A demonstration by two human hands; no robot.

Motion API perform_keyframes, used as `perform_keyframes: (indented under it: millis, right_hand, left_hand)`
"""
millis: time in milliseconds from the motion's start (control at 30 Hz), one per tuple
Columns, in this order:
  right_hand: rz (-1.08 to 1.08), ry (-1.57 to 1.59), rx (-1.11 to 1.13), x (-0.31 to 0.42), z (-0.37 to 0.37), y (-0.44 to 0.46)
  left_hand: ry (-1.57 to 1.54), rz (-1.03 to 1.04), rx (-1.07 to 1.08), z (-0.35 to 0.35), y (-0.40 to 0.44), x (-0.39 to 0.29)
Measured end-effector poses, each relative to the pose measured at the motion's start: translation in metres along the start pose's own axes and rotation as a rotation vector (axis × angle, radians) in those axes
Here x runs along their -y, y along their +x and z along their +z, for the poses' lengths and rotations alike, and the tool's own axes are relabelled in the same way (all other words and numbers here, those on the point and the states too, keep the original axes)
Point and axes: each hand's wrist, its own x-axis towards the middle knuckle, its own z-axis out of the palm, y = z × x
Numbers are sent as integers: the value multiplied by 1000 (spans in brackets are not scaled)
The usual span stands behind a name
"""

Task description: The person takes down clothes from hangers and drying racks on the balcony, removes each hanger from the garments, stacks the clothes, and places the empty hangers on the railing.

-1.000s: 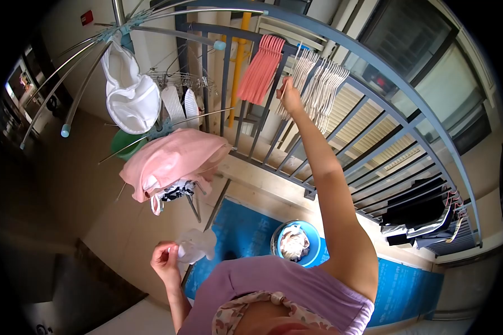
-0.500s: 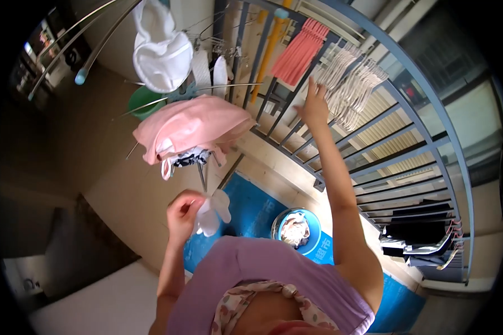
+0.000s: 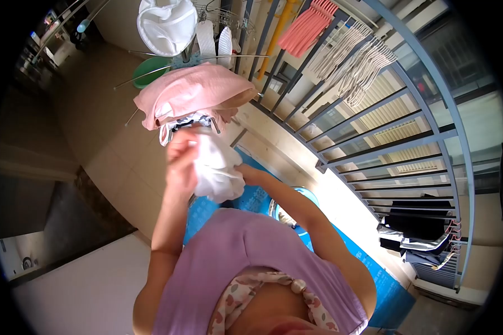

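A bunched white garment [image 3: 217,170] hangs in front of my chest; its exact kind is hard to make out. My left hand [image 3: 182,159], slightly blurred, is closed on its upper left side. At its right edge, my right hand [image 3: 251,175] grips the fabric, with the fingertips hidden in the folds. Just beyond my hands, a pink garment [image 3: 190,92] is draped over the metal rack [image 3: 237,56], and a black-and-white patterned cloth [image 3: 193,121] shows beneath it.
White items, including a rounded white piece [image 3: 167,28], hang on the rack's far side near a green basin [image 3: 151,71]. Pink hangers [image 3: 307,28] and white hangers [image 3: 355,61] hang at the railing [image 3: 374,157]. A blue tub [image 3: 306,195] stands on the blue mat [image 3: 383,290], partly behind my right arm.
My right hand has come down from beside the hangers to the white garment. My left hand has risen with the garment, which now appears larger and more spread out. The view has shifted.
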Motion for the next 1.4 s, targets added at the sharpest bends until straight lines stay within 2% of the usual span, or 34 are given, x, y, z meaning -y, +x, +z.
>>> perform_keyframes:
  millis: [33, 100, 167, 233, 267, 333, 467, 533, 567, 633, 667, 733, 767, 833, 900, 933, 967, 1000, 1033, 1067, 1100, 1133, 1167, 1200, 1233, 1300, 1333, 1367, 1400]
  right_hand:
    - [-59, 278, -44, 8, 2, -16]
    - [-169, 546, 210, 46, 4, -74]
    - [-255, 749, 423, 59, 2, -96]
    - [-314, 799, 453, 60, 8, -110]
    - [-335, 807, 445, 54, 15, -116]
    - [-376, 781, 399, 35, 29, -120]
    - [-431, 628, 300, 22, 16, -151]
    - [-456, 504, 204, 38, -11, -184]
    - [-464, 432, 149, 44, -24, -199]
    - [-402, 269, -44, 54, -41, -228]
    - [-325, 182, -150, 53, -42, -232]
    - [-152, 21, -348, 49, -42, -239]
    - [-133, 84, -286, 46, -36, -242]
    - [-98, 205, -164, 49, -11, -251]
    - [-284, 287, -226, 71, 16, -272]
    - [-398, 351, -243, 74, 14, -276]
    - [-514, 416, -259, 75, 11, -278]
    - [-560, 475, -29, 73, -4, -285]
    - [-561, 438, -85, 72, -7, -290]
    - [-559, 400, -142, 71, -8, -296]
    - [-553, 360, -201, 74, -1, -303]
    - [-360, 531, -161, 80, 8, -312]
    - [-308, 215, -141, 80, 5, -314]
    - [-251, -99, -120, 80, 0, -317]
    - [-207, -290, -71, 80, -2, -320]
    - [-163, -443, 52, 85, -1, -326]
    - [-165, -437, 98, 89, 0, -330]
    - [-192, -353, 115, 93, -1, -337]
    - [-228, -206, 131, 98, -5, -342]
  left_hand:
    - [-4, 36, -124, -10, -7, -6]
    - [363, 115, -399, -42, -26, -11]
    - [982, 71, -435, -96, -59, 8]
    - [1086, -84, -433, -116, -94, 62]
    - [851, -153, -330, -114, -108, 94]
    - [890, -356, -370, -76, -116, 147]
    - [254, -354, -142, -44, -102, 190]
    - [-481, -477, -293, -16, -92, 160]
    - [-327, -583, -423, 16, -77, 121]
    - [-436, -646, -297, 6, -69, 107]
    - [-456, -638, -310, 11, -69, 101]
    - [-355, -690, -246, -60, -77, 168]
    - [-303, -714, -212, -82, -81, 194]
    - [-693, -794, 203, -19, -79, 158]
    - [-136, -1009, -118, 27, -79, 137]
    - [-66, -969, 97, -15, -73, 156]
    - [-468, -1044, 44, -7, -62, 143]
    - [-502, -961, -8, 4, -52, 128]
    - [-274, -784, 145, 19, -42, 113]
    - [-105, -633, 140, 33, -35, 106]
    - [205, -534, 98, 36, -29, 104]
    - [96, -572, 99, 43, -31, 102]
    - [-14, -609, 100, 62, -33, 96]
    - [48, -640, 33, 71, -36, 100]
    - [-109, -678, 0, 70, -40, 107]
    - [-366, -694, 339, 79, -47, 124]
    - [-372, -745, 453, 80, -48, 129]
    - [-484, -784, 584, 94, -52, 127]
    - [-473, -790, 600, 101, -53, 122]
